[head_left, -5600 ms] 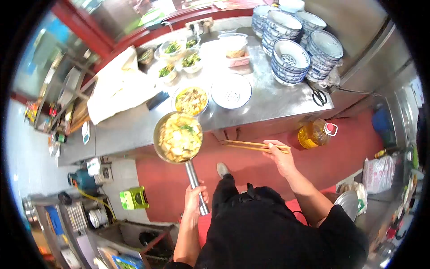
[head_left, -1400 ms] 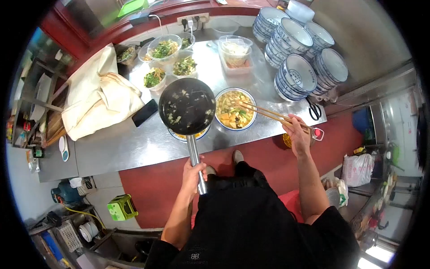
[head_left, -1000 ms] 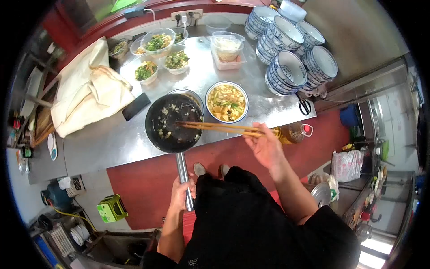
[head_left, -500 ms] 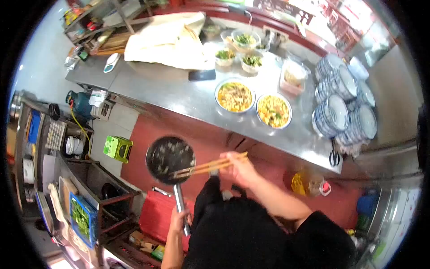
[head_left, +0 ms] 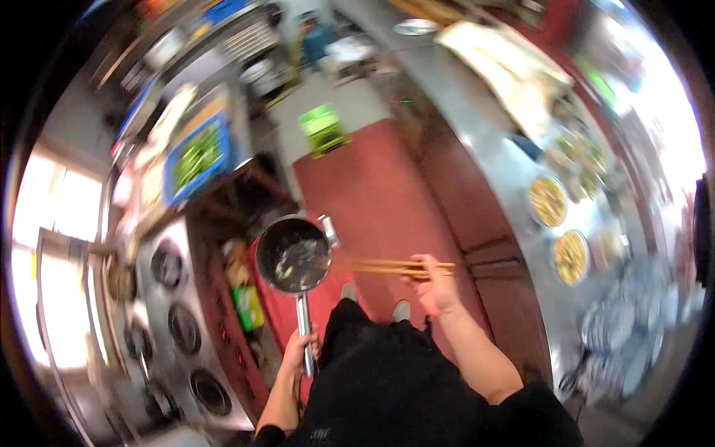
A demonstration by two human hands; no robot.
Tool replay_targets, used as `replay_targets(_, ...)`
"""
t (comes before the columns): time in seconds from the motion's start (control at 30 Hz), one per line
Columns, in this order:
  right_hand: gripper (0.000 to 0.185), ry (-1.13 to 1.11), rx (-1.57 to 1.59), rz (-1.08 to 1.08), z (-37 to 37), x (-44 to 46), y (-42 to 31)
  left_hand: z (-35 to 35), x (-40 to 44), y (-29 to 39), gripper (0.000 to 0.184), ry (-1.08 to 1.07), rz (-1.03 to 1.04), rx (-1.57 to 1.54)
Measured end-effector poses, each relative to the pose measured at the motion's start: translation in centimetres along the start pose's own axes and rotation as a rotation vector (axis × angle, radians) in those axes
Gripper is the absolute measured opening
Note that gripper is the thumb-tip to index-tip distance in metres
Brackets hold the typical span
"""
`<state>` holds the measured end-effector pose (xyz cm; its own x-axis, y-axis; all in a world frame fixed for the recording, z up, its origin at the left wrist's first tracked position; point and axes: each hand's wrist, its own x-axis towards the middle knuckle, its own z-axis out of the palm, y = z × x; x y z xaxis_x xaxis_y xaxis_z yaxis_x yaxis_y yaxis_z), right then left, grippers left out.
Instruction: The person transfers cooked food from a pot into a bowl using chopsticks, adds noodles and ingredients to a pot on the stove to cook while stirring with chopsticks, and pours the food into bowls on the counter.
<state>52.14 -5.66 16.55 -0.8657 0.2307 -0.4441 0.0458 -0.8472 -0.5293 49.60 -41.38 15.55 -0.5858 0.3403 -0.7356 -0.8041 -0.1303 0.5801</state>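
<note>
My left hand (head_left: 300,350) is wrapped round the metal handle of a dark frying pan (head_left: 293,254), which hangs over the red floor with a few scraps of food in it. Long wooden chopsticks (head_left: 387,267) are held in my right hand (head_left: 433,286), their tips pointing left and ending just right of the pan. On the steel counter at the right stand two bowls of food, one bowl (head_left: 548,201) behind the other bowl (head_left: 571,257).
A stove (head_left: 185,328) with several burners is at the left. Beyond it sits a blue basket of greens (head_left: 197,158). A green stool (head_left: 322,130) stands on the floor ahead. The steel counter (head_left: 484,160) runs along the right, with stacked bowls (head_left: 607,325) and a cream cloth (head_left: 510,71).
The view has turned left from the counter toward the stove. The pan, earlier above the counter, is now over the floor. The chopsticks have come out of the pan. Both bowls stay on the counter.
</note>
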Motion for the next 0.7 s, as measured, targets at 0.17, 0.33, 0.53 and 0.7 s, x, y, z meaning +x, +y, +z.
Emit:
replay_targets(0.17, 0.027, 0.043, -0.016, 0.089, 5.1, 3.6, 3.9, -7.2, -3.2, 0.9, 0.032, 0.157, 0.279, -0.306)
replay_targets(0.33, 0.034, 0.060, -0.109, 0.090, 12.7, 10.7, 10.9, -16.8, -4.3, 3.0, 0.033, 0.302, 0.559, -0.693)
replay_targets(0.53, 0.039, -0.063, -0.113, 0.107, 26.6, 23.1, 20.6, -33.0, -2.0, 6.2, 0.022, 0.535, 0.571, -0.941)
replay_targets(0.7, 0.035, -0.165, -0.081, 0.122, 40.2, 33.0, 27.5, -42.5, 1.3, 7.1, 0.019, 0.737, 0.473, -0.979)
